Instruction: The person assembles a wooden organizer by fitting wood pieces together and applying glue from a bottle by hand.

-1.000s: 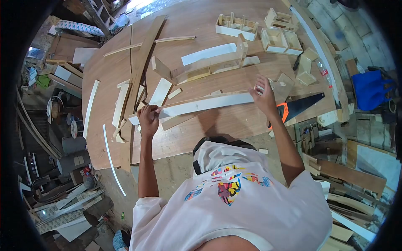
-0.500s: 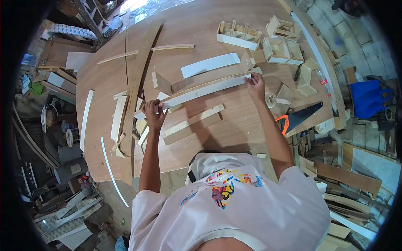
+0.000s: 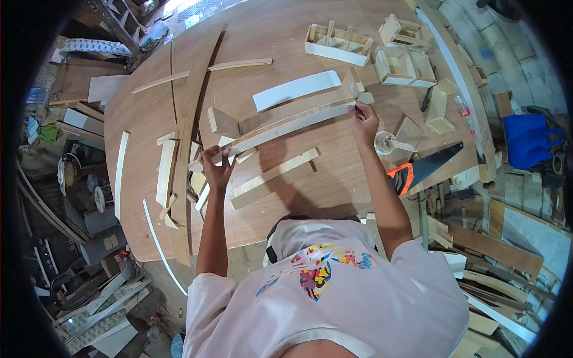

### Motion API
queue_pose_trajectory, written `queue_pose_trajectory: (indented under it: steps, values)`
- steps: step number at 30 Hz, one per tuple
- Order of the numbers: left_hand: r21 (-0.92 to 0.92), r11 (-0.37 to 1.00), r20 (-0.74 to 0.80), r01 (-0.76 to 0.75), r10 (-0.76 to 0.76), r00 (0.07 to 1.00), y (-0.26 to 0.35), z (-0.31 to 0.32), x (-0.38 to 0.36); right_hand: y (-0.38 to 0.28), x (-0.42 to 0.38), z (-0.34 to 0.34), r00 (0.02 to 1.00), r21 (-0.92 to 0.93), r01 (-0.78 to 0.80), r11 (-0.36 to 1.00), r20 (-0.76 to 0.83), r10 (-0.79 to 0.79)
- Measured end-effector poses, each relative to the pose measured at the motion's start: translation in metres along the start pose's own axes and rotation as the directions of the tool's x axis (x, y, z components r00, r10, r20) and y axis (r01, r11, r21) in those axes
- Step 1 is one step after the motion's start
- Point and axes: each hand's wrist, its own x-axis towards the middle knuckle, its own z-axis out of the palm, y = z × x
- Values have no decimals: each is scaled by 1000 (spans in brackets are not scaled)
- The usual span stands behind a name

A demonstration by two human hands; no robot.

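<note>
A long wooden strip with a white face (image 3: pixel 292 130) spans between my two hands, slanting up to the right. My left hand (image 3: pixel 216 164) pinches its near-left end. The fingers of my right hand (image 3: pixel 364 119) are closed around the other end. Just behind the strip stand an upright wooden end piece (image 3: pixel 223 122) at the left and another upright end piece (image 3: pixel 351 83) at the right, with a long board between them. A white panel (image 3: pixel 296 90) lies flat behind these. Closer to my body rests a pale wooden batten (image 3: pixel 276 178).
Right of my right hand are a tub with a brush (image 3: pixel 385 143) and a handsaw with an orange handle (image 3: pixel 401 178). Small wooden boxes (image 3: pixel 338 45) sit at the back right of the table (image 3: pixel 143 113). A long plank (image 3: pixel 200 89) crosses the left side.
The strip has turned a little in my hands, so its upper edge shows more and its white face less. Both hands keep hold of the ends. The view has shifted slightly.
</note>
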Motion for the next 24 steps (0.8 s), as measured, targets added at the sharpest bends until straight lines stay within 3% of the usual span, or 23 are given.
queue_pose_trajectory:
  steps: [8,12,14,17,22,24]
  values:
    - [-5,996,23,90,-90,996,-3,0,4,6,1,1,999,9,-40,999,-7,40]
    - [18,1000,38,24,-25,999,-5,0,10,7,1,0,998,47,-57,997,-17,58]
    - [4,1000,43,11,-11,999,-9,1,11,9,2,-3,1000,-61,-23,998,-7,22]
    - [38,999,45,-10,9,999,-12,2,12,5,2,-3,1000,-80,-13,997,-4,12]
    - [28,994,-18,-105,105,994,-15,4,15,8,4,-5,999,-12,-29,1000,23,29]
    - [46,998,-9,-43,43,999,-12,2,13,12,5,-5,999,-1,-37,999,39,37]
